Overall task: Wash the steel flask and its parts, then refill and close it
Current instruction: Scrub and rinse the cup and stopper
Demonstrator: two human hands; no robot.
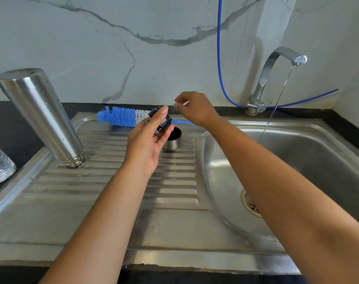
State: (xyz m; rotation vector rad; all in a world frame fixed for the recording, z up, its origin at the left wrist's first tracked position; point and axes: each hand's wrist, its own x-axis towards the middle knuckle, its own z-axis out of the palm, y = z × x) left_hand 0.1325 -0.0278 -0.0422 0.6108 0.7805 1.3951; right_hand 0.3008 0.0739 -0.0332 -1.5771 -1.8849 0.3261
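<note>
Head view: left hand [148, 140] grips black stopper [161, 121]; right hand [195, 108] pinches thin white piece [183, 103].

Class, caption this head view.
Left hand holds black stopper; flask drains inverted; tap runs.

Both bare forearms reach forward from the bottom edge, hands close together but apart at mid-frame. Left hand [149, 140] palm up, fingers curled round a small black part [161, 123], index finger extended along its top. Right hand [195, 108] higher, back toward camera, fingertips pinching a thin white ring-like piece [182, 103].
</note>
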